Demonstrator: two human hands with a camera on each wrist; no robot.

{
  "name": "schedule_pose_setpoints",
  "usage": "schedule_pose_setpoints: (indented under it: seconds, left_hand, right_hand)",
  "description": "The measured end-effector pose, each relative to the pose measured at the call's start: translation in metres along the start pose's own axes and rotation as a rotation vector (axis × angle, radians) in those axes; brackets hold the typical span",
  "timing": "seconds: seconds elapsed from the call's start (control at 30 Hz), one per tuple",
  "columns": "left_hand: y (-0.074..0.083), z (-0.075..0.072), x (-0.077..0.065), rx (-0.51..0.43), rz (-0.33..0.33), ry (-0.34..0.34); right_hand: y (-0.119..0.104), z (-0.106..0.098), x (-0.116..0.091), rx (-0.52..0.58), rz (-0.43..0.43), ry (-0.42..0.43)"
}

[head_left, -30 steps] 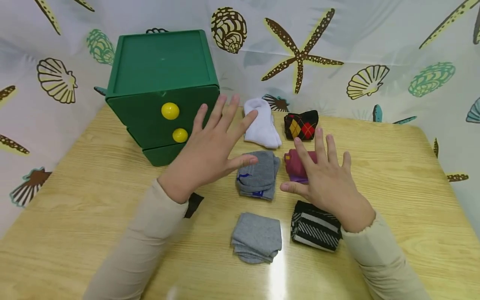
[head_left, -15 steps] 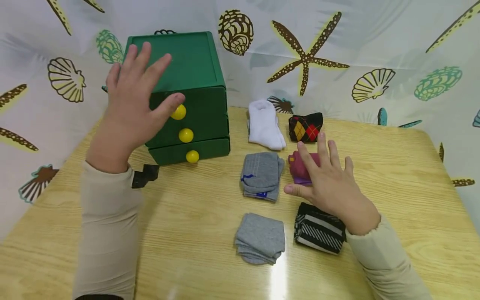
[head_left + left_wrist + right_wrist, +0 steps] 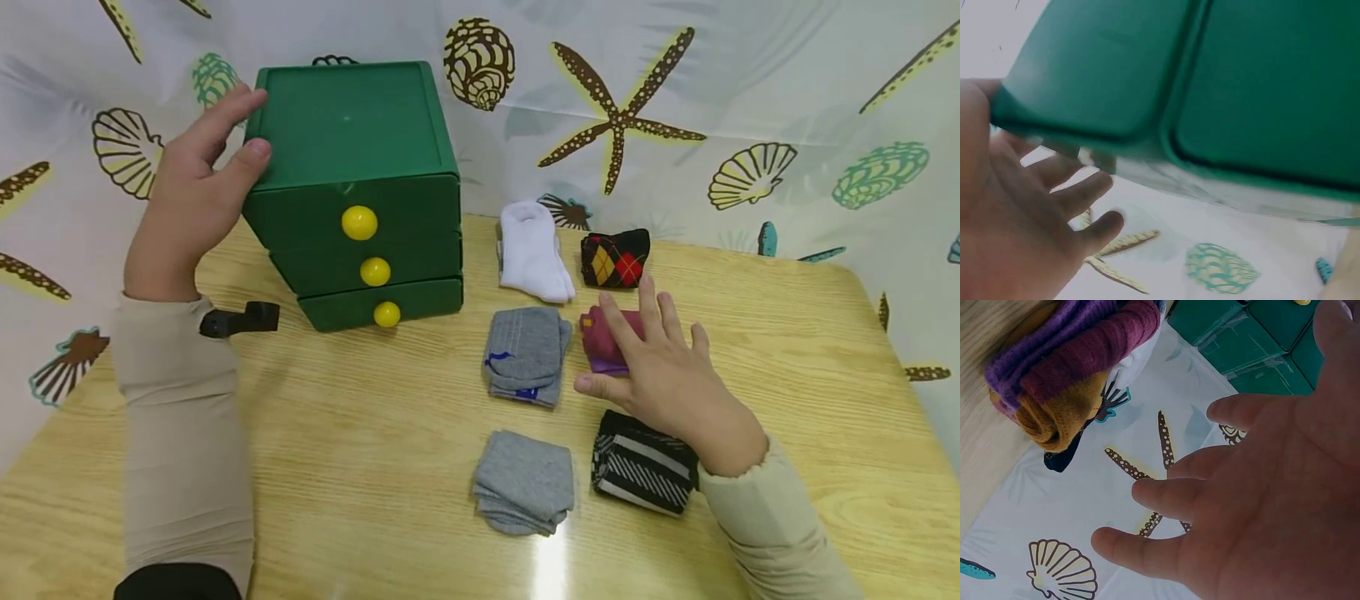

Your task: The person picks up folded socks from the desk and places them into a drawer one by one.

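Observation:
A green drawer box (image 3: 345, 125) with three yellow knobs (image 3: 360, 223) stands at the back left of the table. My left hand (image 3: 183, 192) is at its left side, thumb tip over the top's left edge; in the left wrist view its fingers stretch out past the box corner. My right hand (image 3: 678, 387), fingers spread and holding nothing, hovers above a folded maroon-and-purple sock bundle (image 3: 600, 342), partly covering it in the head view. The right wrist view shows that bundle with mustard (image 3: 1063, 412) at one end.
Near the right hand lie white socks (image 3: 531, 250), black argyle socks (image 3: 615, 257), grey socks with blue marks (image 3: 525, 350), plain grey socks (image 3: 525, 479) and black-and-white striped socks (image 3: 641, 462). A shell-and-starfish curtain (image 3: 645, 50) hangs behind the wooden table (image 3: 360, 450).
My left hand has moved left, from in front of the drawer box, across its top, to its left side. My right hand has stayed spread over the maroon sock bundle.

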State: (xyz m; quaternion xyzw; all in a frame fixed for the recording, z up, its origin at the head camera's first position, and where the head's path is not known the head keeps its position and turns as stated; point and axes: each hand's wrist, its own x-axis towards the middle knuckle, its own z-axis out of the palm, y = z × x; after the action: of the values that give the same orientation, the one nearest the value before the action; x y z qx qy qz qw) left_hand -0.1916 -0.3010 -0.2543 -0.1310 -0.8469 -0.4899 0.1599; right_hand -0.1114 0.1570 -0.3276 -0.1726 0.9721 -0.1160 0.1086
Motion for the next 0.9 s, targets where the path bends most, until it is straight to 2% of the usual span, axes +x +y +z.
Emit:
schedule_pose_setpoints:
  seconds: [0.1, 0.2, 0.33, 0.43, 0.53, 0.67, 0.8, 0.9]
  left_hand:
    - [-0.008, -0.004, 0.002, -0.107, -0.035, -0.088]
    - [-0.012, -0.002, 0.007, -0.309, -0.065, -0.163]
    - [-0.018, 0.002, 0.011, -0.55, -0.086, -0.215]
    - [-0.022, 0.003, 0.011, -0.591, -0.089, -0.226]
    - [-0.023, 0.004, 0.011, -0.6, -0.104, -0.214]
    - [-0.024, 0.007, 0.011, -0.587, -0.1, -0.19]
    - [-0.025, 0.008, 0.012, -0.577, -0.092, -0.172]
    - [-0.027, 0.006, 0.012, -0.586, -0.098, -0.157]
  right_hand:
    - [0.001, -0.001, 0.001, 0.005, 0.003, -0.008]
    - [0.001, -0.004, 0.0, 0.031, 0.012, -0.022]
    - [-0.005, -0.015, -0.005, 0.082, 0.006, -0.023]
    - [-0.015, -0.029, -0.013, 0.14, -0.029, 0.027]
    - [-0.031, -0.041, -0.022, 0.212, -0.083, 0.125]
    - [-0.061, -0.051, -0.028, 0.333, -0.212, 0.261]
    - [-0.089, -0.054, -0.019, 0.431, -0.358, 0.391]
    - [-0.112, -0.053, -0.003, 0.587, -0.438, 0.512]
